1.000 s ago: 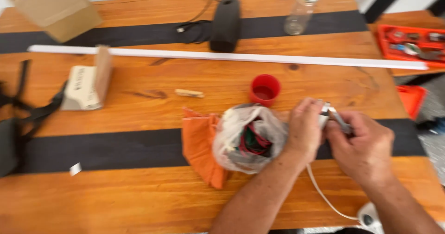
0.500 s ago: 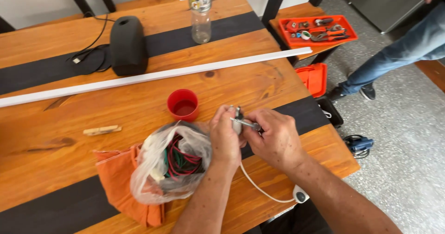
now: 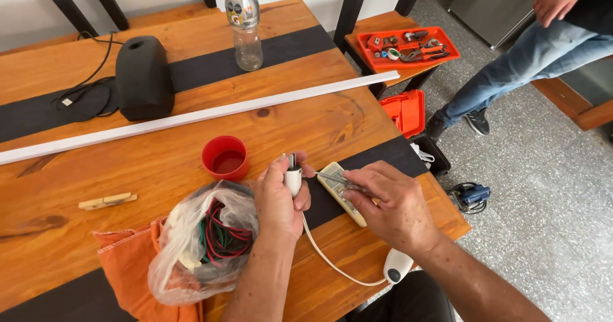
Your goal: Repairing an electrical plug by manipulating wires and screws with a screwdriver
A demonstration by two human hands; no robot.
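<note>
Held upright in the left hand [image 3: 281,197], just right of the red cup [image 3: 225,157]: a white plug [image 3: 293,179], long axis near vertical, metal prongs pointing up and away toward the cup's far side, fingers curled and pressed around its body, white cord [image 3: 332,263] hanging down to a white switch [image 3: 398,266] at the table edge. Pinched in the right hand [image 3: 396,204], further right of the cup: a thin metal tool [image 3: 332,178], long axis nearly level, tip aimed left at the plug, over a beige block [image 3: 338,188]. Lay below the cup: a clear bag of wires [image 3: 204,239] on an orange cloth [image 3: 131,271].
</note>
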